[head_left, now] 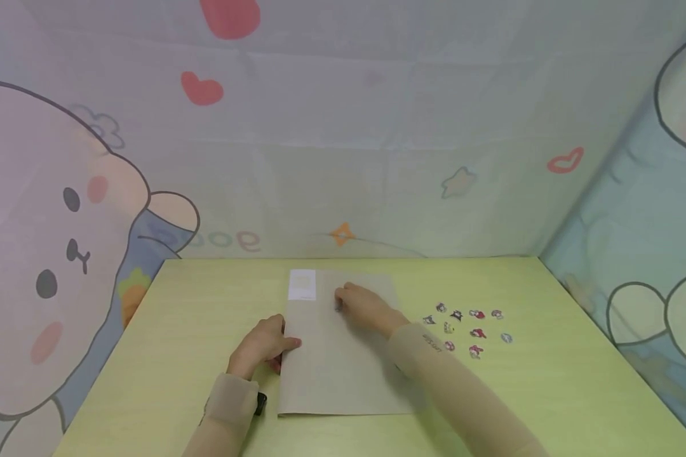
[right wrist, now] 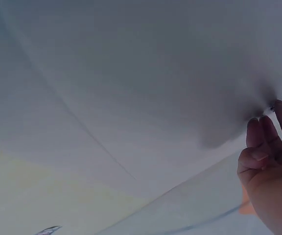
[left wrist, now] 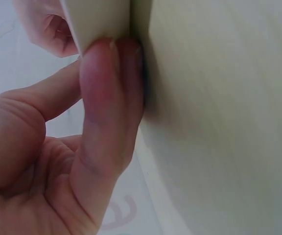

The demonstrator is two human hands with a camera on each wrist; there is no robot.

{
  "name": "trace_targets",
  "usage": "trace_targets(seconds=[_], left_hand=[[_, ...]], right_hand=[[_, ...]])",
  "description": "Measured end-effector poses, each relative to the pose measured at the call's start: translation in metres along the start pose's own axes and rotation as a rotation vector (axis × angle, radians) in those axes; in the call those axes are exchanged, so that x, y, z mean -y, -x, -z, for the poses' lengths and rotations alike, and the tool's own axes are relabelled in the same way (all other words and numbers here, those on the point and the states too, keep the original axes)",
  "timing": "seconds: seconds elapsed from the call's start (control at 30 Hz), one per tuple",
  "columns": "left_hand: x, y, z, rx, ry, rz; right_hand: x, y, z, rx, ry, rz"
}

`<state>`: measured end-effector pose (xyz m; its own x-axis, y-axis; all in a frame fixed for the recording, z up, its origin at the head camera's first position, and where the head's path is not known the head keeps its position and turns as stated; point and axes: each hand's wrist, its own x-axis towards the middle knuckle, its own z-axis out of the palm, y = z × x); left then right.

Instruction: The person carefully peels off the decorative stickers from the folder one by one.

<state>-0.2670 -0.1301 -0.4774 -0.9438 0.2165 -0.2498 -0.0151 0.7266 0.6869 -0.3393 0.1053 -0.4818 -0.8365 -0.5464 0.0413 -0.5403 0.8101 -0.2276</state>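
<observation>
A flat grey-beige paper folder lies in the middle of the table, a white square label at its upper left corner. My left hand grips the folder's left edge, thumb on top; the left wrist view has the fingers against that edge. Over the upper part of the folder, my right hand pinches a small sticker. Only a dark bit of this sticker shows between thumb and fingertips in the right wrist view, close over the surface.
Several small cartoon stickers lie spread on the pale yellow table, right of the folder. A cloth backdrop with hearts and cartoon animals stands behind the table and along both sides.
</observation>
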Motion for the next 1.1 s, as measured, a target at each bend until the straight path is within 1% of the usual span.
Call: trace_targets(seconds=[0.23, 0.47, 0.67, 0.83, 0.9, 1.1], left_hand=[[0.000, 0.001, -0.001, 0.002, 0.012, 0.007], [0.000, 0.000, -0.001, 0.000, 0.016, 0.016], [0.000, 0.000, 0.001, -0.001, 0.016, 0.011], [0.002, 0.000, 0.001, -0.015, -0.005, 0.015], [0.002, 0.000, 0.001, -0.011, -0.002, 0.014], [0.001, -0.001, -0.001, -0.005, -0.003, 0.003]], right_hand=[[-0.001, -0.001, -0.002, 0.001, -0.028, 0.001], [0.001, 0.000, 0.002, 0.011, 0.012, 0.022], [0.002, 0.000, 0.009, 0.004, 0.008, 0.050], [0.000, -0.001, 0.011, -0.013, -0.029, 0.031], [0.000, 0.000, 0.010, -0.010, -0.042, 0.023], [-0.003, 0.001, 0.004, 0.007, -0.028, 0.014]])
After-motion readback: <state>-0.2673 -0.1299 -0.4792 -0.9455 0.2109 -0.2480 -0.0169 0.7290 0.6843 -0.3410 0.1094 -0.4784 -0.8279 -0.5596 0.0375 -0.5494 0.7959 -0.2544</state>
